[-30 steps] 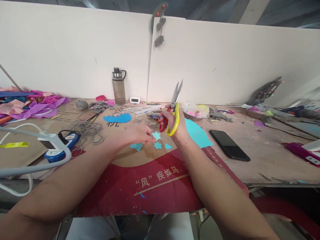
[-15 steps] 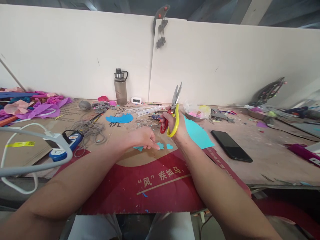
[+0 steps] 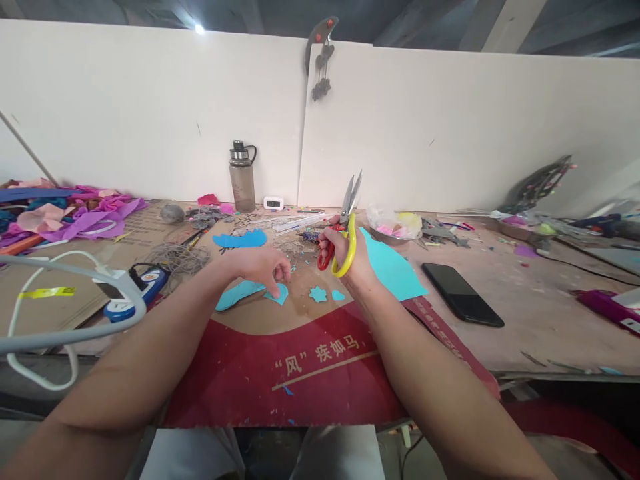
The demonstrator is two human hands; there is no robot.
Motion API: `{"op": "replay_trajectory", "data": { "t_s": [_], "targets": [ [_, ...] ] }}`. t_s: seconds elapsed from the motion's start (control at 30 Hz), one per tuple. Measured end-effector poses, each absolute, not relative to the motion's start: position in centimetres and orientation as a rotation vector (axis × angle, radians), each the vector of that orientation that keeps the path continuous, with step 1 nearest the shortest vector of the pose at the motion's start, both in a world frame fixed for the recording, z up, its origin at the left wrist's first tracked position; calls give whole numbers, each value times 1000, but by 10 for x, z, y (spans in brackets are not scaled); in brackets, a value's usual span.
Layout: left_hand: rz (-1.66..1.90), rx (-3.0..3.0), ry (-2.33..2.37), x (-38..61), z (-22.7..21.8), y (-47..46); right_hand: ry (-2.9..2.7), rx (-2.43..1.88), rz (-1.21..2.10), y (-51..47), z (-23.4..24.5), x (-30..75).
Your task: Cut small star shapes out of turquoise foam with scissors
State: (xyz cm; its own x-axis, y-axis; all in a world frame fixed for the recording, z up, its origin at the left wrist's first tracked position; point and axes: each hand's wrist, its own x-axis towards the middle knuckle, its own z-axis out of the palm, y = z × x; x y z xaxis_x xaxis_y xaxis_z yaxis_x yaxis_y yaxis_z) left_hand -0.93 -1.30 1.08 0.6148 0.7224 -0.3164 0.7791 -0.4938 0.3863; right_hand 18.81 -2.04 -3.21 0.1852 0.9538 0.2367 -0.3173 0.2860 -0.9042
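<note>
My right hand [image 3: 343, 247] is closed around a pair of scissors [image 3: 349, 235] with one red and one yellow handle. Their blades point up and away, slightly parted. My left hand [image 3: 265, 268] is over the cardboard, its thumb and fingers apart. The thumb tip touches or hovers just above a small pointed light-blue paper scrap [image 3: 280, 296]. A longer light-blue scrap [image 3: 235, 295] lies partly under that hand. Between my hands rest a flower-shaped blue cutout [image 3: 318, 294] and a little heart-shaped one [image 3: 338, 295]. A large light-blue sheet [image 3: 393, 267] lies right of my right hand.
Red-and-brown cardboard [image 3: 320, 393] covers the table's front. A black phone [image 3: 463, 293] lies at right. Behind stand a bottle [image 3: 242, 183] and small digital clock [image 3: 273, 203]. A darker blue piece [image 3: 240, 239], a power strip [image 3: 135, 297] and white cable [image 3: 75, 343] are at left.
My left hand has moved left, away from the flower cutout to the pointed scrap, and its fingers have spread. The flower now shows fully. My right hand keeps the scissors almost in place.
</note>
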Motion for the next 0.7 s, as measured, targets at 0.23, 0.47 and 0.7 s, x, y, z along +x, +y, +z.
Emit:
{"op": "replay_trajectory", "data": {
  "t_s": [0.23,0.47,0.7],
  "targets": [
    [-284,2435,1138,-7,-1,-8,-968,-857,1087,-22,-37,183],
    [-26,2207,994,-16,-3,-3,-990,-874,1089,-28,-37,178],
    [-41,1825,783,-40,7,5,-1043,-827,1189,-53,-25,171]
  ]
}}
